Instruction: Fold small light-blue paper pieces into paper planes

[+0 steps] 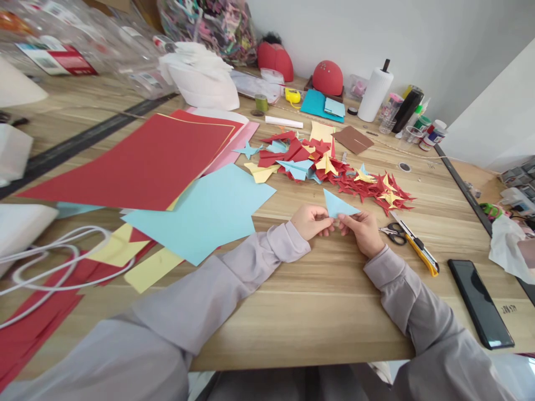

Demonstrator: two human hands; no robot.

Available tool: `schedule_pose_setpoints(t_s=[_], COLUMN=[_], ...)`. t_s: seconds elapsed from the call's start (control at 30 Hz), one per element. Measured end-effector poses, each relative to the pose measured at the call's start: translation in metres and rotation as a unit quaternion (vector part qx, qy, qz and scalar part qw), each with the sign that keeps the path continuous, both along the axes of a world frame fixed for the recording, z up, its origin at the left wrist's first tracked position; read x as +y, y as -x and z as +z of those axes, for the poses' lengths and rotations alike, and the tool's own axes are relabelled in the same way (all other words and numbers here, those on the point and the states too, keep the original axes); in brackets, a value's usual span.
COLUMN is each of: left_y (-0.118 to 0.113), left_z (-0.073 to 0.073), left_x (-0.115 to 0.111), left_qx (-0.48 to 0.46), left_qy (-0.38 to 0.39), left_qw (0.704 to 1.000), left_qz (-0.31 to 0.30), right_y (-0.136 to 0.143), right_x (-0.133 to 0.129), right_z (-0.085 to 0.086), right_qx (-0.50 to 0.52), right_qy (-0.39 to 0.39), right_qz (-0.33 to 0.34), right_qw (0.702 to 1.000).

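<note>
A small light-blue paper triangle (339, 205) is held up just above the wooden table, one corner pointing away from me. My left hand (314, 220) pinches its lower left edge between thumb and fingers. On its lower right side my right hand (363, 229) grips it, the thumb lying over the paper. Beyond both hands lies a heap of folded paper stars (326, 161) in red, yellow and blue. Close to my right hand rest black scissors (395, 233) and a yellow utility knife (422, 253).
Large red sheets (137, 161) and light-blue sheets (200, 217) cover the left side. A white cable (62, 250) coils at the far left. A black phone (480, 303) lies at the right. Bottles and jars (432, 135) stand at the back right, beside a white cylinder (376, 94).
</note>
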State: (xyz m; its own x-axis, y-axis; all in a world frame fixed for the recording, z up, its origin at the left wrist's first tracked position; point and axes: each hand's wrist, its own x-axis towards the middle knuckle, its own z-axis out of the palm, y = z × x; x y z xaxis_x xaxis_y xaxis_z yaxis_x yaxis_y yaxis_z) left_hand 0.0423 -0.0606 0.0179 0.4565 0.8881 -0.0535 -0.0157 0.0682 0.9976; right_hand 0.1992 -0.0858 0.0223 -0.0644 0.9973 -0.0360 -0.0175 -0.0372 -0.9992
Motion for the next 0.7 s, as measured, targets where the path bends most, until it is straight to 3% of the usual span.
schedule_pose_setpoints(t_s=[0.23, 0.7], left_y=[0.0011, 0.0020], left_z=[-0.0012, -0.0001], left_x=[0.0026, 0.0020], left_qx=[-0.039, -0.048], left_qy=[0.030, 0.016], left_qw=[0.999, 0.999], left_qz=[0.006, 0.011], right_y=[-0.0016, -0.0008], right_x=[-0.0012, -0.0014], right_z=[0.0012, 0.0031], right_qx=[-0.006, -0.010], right_qy=[-0.011, 0.008], right_qz=[-0.004, 0.029], right_qw=[1.000, 0.999])
